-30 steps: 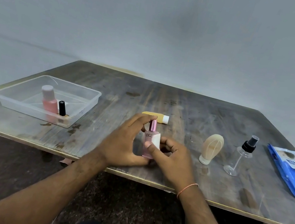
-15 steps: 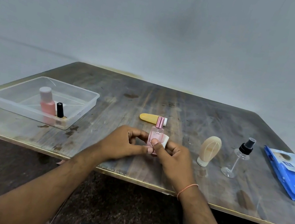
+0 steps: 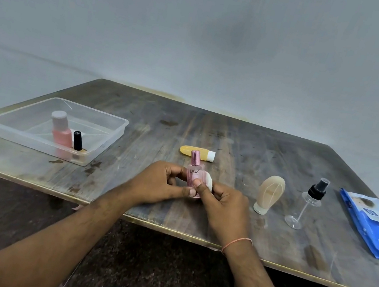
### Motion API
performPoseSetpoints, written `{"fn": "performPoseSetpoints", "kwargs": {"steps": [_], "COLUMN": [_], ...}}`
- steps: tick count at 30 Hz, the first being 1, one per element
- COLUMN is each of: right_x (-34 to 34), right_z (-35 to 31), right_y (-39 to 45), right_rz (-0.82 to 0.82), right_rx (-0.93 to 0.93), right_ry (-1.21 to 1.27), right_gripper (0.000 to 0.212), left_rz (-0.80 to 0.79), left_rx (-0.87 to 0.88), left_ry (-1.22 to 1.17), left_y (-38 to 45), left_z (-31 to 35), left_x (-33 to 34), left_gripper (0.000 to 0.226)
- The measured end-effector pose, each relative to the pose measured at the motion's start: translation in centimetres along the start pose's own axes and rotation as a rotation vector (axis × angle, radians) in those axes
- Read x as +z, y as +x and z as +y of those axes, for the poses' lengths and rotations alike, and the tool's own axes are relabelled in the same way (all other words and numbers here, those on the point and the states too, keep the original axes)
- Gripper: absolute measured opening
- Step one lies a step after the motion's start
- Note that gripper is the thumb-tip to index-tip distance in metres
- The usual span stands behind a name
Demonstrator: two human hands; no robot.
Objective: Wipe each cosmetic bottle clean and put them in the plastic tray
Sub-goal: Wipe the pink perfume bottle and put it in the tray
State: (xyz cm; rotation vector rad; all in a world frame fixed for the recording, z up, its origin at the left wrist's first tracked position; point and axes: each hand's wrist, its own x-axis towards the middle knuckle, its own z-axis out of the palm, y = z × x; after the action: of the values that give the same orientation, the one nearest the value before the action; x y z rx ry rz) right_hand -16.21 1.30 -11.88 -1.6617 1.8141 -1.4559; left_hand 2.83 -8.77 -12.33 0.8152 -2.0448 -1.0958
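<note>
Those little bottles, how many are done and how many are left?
Two stand in the tray: a pink bottle and a small black-capped one. The left hand holds the perfume bottle while the right hand presses a white pad to it. Left: yellow tube, beige bottle, spray bottle.

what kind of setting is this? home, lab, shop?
Hard to say; probably a bare room set up for the task. A worn wooden table stands against a plain grey wall, holding only cosmetic bottles, a plastic tray and a blue wipes pack.
</note>
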Motion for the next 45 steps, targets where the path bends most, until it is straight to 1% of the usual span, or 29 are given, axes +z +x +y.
{"fn": "performPoseSetpoints", "kwargs": {"steps": [3, 5, 7, 10, 13, 16, 18, 20, 23, 25, 28, 30, 34, 37, 41, 45], "right_x": [0.0, 0.0, 0.1, -0.1, -0.3, -0.2, -0.2, -0.4, -0.8, -1.0, -1.0, -0.9, -0.7, -0.7, -0.6, -0.5], "right_z": [0.0, 0.5, 0.6, 0.2, -0.2, -0.2, -0.6, -1.0, -1.4, -1.4, -1.4, -1.4, -1.3, -1.1, -1.0, -0.8], "right_y": [-0.1, -0.1, 0.0, 0.2, 0.3, 0.2, 0.1, -0.1, -0.3, -0.1, 0.1, 0.2, 0.0, 0.0, 0.0, 0.0], "right_rz": [0.06, 0.069, 0.071, 0.118, 0.164, 0.116, 0.037, -0.05, -0.134, -0.099, -0.057, -0.053, -0.03, -0.032, -0.007, 0.014], "right_rx": [0.011, 0.035, 0.104, 0.221, 0.244, 0.203, 0.138, 0.084, 0.128, 0.206, 0.246, 0.197, 0.158, 0.143, 0.166, 0.172], "right_ry": [-0.032, 0.031, 0.147, 0.384, 0.435, 0.405, 0.398, 0.461, 0.651, 0.691, 0.7, 0.687, 0.702, 0.648, 0.599, 0.572], "right_gripper": [0.036, 0.035, 0.036, 0.016, 0.014, 0.018, 0.021, 0.019, 0.038, 0.038, 0.033, 0.025, 0.017, 0.018, 0.024, 0.03], "left_rz": [0.002, 0.045, 0.074, 0.059, 0.019, -0.001, -0.002, -0.01, -0.032, -0.031, -0.04, -0.06, -0.086, -0.077, 0.006, 0.028], "left_rx": [-0.002, -0.02, -0.036, -0.025, 0.005, 0.019, 0.011, 0.021, 0.032, 0.052, 0.088, 0.097, 0.094, 0.123, 0.181, 0.215], "left_ry": [-0.048, -0.101, -0.09, -0.04, 0.054, 0.078, 0.08, 0.086, 0.08, 0.089, 0.122, 0.153, 0.157, 0.152, 0.265, 0.298], "left_y": [-0.1, -0.1, -0.1, -0.1, -0.2, -0.2, -0.1, 0.0, 0.0, 0.0, -0.2, -0.4, -0.8, -1.0, -1.4, -1.5], "left_z": [0.5, 0.7, 0.5, 0.1, 0.1, -0.1, -0.2, -0.2, -0.4, -0.3, 0.2, 0.4, 0.8, 1.3, 1.3, 1.8], "left_x": [0.3, 0.3, 0.4, 0.2, 0.3, 0.2, 0.2, 0.2, 0.2, 0.1, 0.2, 0.2, -0.1, 0.1, 0.3, 0.5], "left_gripper": [0.026, 0.027, 0.03, 0.032, 0.03, 0.031, 0.032, 0.032, 0.034, 0.036, 0.039, 0.041, 0.039, 0.038, 0.037, 0.034]}}
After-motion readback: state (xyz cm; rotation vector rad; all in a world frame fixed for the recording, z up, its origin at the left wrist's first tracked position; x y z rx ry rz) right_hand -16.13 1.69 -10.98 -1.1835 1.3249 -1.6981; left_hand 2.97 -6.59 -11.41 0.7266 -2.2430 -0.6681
